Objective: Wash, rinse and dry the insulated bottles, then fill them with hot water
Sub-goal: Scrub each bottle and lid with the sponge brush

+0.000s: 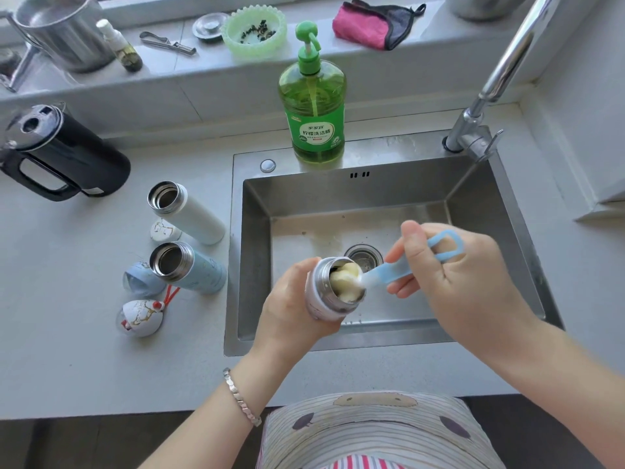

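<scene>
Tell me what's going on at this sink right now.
A person is scrubbing an insulated bottle over the sink. The left hand grips the tilted bottle, while the right hand holds a blue bottle brush whose yellow sponge head sits in the bottle's mouth. Two more, a white bottle and a blue bottle, stand open on the counter left of the sink, with lids beside them. A green dish soap dispenser stands on the sink's back rim.

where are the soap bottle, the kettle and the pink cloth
soap bottle (316, 133): head view, on its label
kettle (88, 154): head view, on its black body
pink cloth (360, 27): head view, on the pink fold
</scene>
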